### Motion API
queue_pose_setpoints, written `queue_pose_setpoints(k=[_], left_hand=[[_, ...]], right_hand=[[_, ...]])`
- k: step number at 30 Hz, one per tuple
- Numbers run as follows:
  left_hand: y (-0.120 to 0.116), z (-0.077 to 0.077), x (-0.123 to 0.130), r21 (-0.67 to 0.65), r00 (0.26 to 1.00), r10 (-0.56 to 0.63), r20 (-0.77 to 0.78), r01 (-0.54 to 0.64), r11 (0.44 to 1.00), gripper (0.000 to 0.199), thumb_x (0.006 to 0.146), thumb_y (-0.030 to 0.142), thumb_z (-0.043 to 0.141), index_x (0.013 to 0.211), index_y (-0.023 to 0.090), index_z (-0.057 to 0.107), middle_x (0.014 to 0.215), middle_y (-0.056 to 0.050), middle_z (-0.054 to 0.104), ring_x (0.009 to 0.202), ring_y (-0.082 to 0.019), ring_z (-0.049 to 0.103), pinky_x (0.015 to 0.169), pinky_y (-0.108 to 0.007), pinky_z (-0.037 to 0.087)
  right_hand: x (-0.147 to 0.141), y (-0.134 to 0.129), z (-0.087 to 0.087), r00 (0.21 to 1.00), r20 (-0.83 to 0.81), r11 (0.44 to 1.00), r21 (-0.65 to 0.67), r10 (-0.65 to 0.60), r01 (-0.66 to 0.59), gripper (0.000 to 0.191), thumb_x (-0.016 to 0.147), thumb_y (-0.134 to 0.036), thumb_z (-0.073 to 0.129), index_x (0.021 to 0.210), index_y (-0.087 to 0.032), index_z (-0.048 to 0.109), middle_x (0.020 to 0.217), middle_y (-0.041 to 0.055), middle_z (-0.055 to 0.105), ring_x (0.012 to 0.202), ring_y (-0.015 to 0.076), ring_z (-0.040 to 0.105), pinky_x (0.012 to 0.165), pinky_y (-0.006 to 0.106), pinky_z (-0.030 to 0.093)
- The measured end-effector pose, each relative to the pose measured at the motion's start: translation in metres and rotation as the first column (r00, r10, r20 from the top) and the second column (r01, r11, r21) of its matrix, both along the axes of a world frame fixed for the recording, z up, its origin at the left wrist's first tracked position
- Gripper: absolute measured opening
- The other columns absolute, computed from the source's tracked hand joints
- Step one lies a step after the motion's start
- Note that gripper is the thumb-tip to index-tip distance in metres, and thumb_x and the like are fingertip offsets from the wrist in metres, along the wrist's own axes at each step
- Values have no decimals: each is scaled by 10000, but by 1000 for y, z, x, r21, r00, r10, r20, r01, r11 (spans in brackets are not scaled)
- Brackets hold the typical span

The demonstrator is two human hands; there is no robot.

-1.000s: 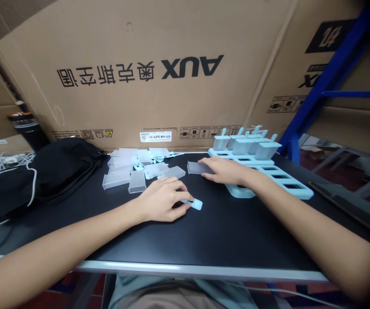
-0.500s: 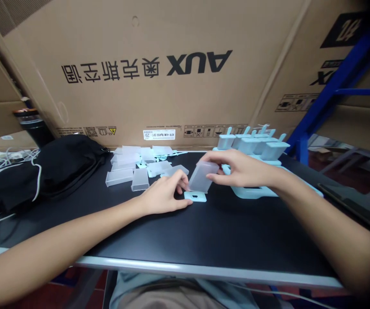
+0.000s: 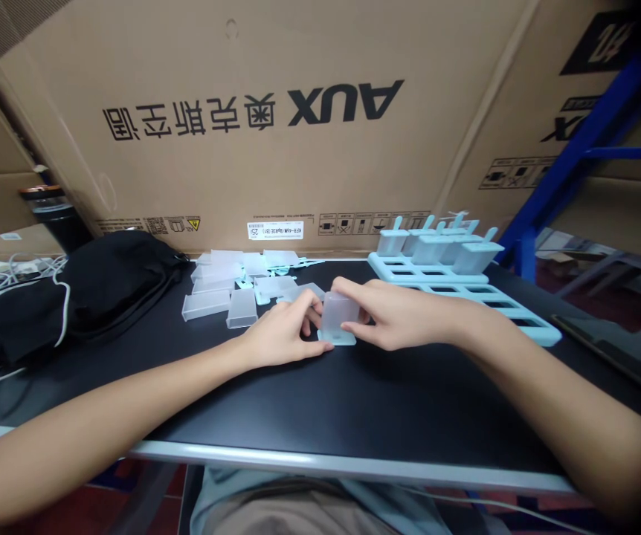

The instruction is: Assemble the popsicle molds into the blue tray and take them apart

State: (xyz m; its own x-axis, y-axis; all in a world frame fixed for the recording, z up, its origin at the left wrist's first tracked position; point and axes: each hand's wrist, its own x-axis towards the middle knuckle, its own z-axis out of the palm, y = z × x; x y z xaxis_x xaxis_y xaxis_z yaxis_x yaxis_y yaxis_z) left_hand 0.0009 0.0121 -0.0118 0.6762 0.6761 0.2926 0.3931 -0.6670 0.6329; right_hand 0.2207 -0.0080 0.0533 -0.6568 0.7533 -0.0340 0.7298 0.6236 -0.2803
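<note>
My right hand (image 3: 393, 316) pinches a frosted clear ice pop mould (image 3: 334, 313) by its sides, with the closed end up. The mould stands upright on a light blue lid (image 3: 343, 342) lying flat on the black table; whether the two are locked together cannot be told. My left hand (image 3: 281, 331) is at the left side, its thumb and fingers closed on the lid's edge. To the left of it lie several loose clear moulds (image 3: 207, 304), with light blue lids (image 3: 263, 298) partly hidden among them.
At right lies a light blue slotted rack (image 3: 548, 339), with several lidded moulds (image 3: 474, 257) standing at its back. A black bag (image 3: 117, 286), white cables (image 3: 64, 316) and a dark bottle (image 3: 61, 223) are at left. A large cardboard box (image 3: 320, 174) stands behind the table (image 3: 354, 416).
My right hand has moved slightly left and down, bringing the tilted mould upright onto the lid. My left hand has stayed at the lid.
</note>
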Motion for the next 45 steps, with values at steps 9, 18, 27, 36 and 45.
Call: queue_pose_setpoints(k=[9, 18, 27, 36, 45], left_hand=[[-1, 2, 0, 20, 1000, 7, -21, -7, 1000, 431, 751, 369, 740, 1009, 223, 427, 895, 4, 639, 691, -135, 600, 604, -259, 473], [-6, 3, 0, 97, 997, 76, -27, -73, 993, 424, 702, 352, 746, 975, 234, 443, 809, 39, 610, 699, -157, 602, 594, -271, 436], [-10, 12, 1, 150, 963, -10, 270, -32, 988, 437, 693, 176, 694, 1025, 234, 418, 923, 5, 623, 874, -166, 590, 784, -315, 457], [-11, 10, -2, 259, 813, -178, 554, 35, 965, 404, 724, 218, 734, 989, 217, 429, 938, -41, 588, 842, -169, 582, 760, -319, 477], [-11, 5, 2, 166, 926, -243, 290, 202, 965, 364, 711, 322, 796, 951, 183, 560, 920, -32, 652, 791, -151, 599, 715, -268, 466]], right_hand=[[-9, -7, -1, 993, 115, 997, 79, -22, 13, 180, 832, -245, 513, 970, -218, 400, 677, 25, 571, 534, 169, 506, 474, 256, 256], [5, 15, 19, 963, -267, 993, -116, -26, -5, 319, 960, -442, 375, 1173, -214, 442, 987, 62, 665, 779, 168, 607, 649, 270, 428], [-39, 145, -4, 977, 156, 959, 265, -144, 99, 392, 744, -168, 565, 1133, -132, 537, 1073, 144, 630, 880, 229, 586, 696, 299, 399], [-44, 155, -21, 910, 337, 961, 213, -243, 178, 454, 687, -168, 621, 1141, -153, 592, 1045, 136, 648, 869, 244, 619, 657, 295, 419], [-36, 125, 32, 918, 388, 997, 42, -80, 69, 137, 669, -253, 638, 766, -157, 628, 698, 37, 640, 635, 163, 577, 565, 275, 382]])
